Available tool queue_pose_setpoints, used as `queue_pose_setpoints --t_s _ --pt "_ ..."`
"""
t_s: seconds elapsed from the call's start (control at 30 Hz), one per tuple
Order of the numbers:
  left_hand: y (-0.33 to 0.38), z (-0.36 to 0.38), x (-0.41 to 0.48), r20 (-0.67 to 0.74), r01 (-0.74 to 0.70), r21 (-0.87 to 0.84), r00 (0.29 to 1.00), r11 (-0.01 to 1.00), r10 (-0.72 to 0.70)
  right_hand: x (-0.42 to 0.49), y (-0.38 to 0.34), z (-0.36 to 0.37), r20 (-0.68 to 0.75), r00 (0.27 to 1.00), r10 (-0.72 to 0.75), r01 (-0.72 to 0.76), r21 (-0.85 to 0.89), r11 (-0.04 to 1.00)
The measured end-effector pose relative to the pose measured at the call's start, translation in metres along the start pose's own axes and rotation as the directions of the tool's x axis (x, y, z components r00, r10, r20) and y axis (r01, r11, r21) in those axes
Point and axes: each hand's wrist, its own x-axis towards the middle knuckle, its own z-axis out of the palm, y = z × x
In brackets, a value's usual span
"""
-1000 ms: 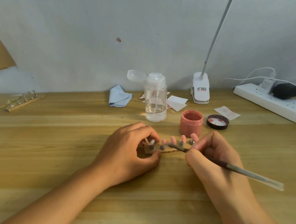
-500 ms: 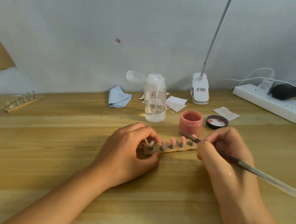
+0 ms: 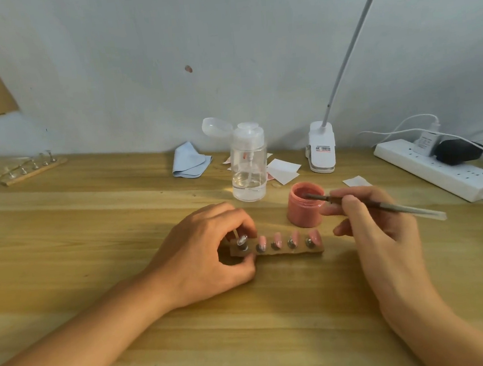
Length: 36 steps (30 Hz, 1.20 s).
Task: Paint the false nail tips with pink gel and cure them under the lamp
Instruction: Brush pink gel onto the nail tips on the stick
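Observation:
A small wooden holder strip (image 3: 288, 253) lies on the table with several nail tips on metal pegs. The right-hand tips (image 3: 294, 236) are pink; the leftmost tip (image 3: 241, 239) looks clear. My left hand (image 3: 208, 251) grips the strip's left end between thumb and fingers. My right hand (image 3: 377, 228) pinches a thin brush (image 3: 384, 206), and its dark tip reaches over the mouth of the open pink gel jar (image 3: 304, 209) just behind the strip.
Behind stand a clear pump bottle (image 3: 247, 167) with its lid flipped up, a blue cloth (image 3: 189, 161), white paper squares (image 3: 282, 171), a white clip lamp base (image 3: 321, 150) and a power strip (image 3: 440, 172) at right. A second peg strip (image 3: 34, 170) lies far left.
My right hand has lifted the brush away from the nail tips and carried it back and right to the pink jar. My left hand keeps its hold on the strip.

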Motion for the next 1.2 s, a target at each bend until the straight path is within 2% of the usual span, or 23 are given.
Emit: queue_pose_setpoints --t_s 0.83,0.97,1.1,1.2 --pt "0.002 -0.001 -0.001 -0.003 -0.016 0.006 1.000 1.000 0.016 0.000 0.006 0.001 0.025 0.999 -0.022 0.025 -0.155 0.988" --pt "-0.001 0.000 -0.001 0.013 -0.009 0.003 1.000 1.000 0.009 -0.002 0.003 0.002 0.020 0.999 -0.048 0.050 -0.101 0.994" --pt "-0.004 0.002 0.000 0.021 0.011 -0.019 1.000 1.000 -0.010 -0.007 -0.008 0.000 0.029 0.989 -0.143 0.144 -0.039 0.989" --pt "-0.007 0.002 0.001 0.019 0.033 -0.037 0.999 0.999 -0.032 -0.013 -0.018 0.003 0.006 0.989 -0.148 0.147 0.071 0.987"
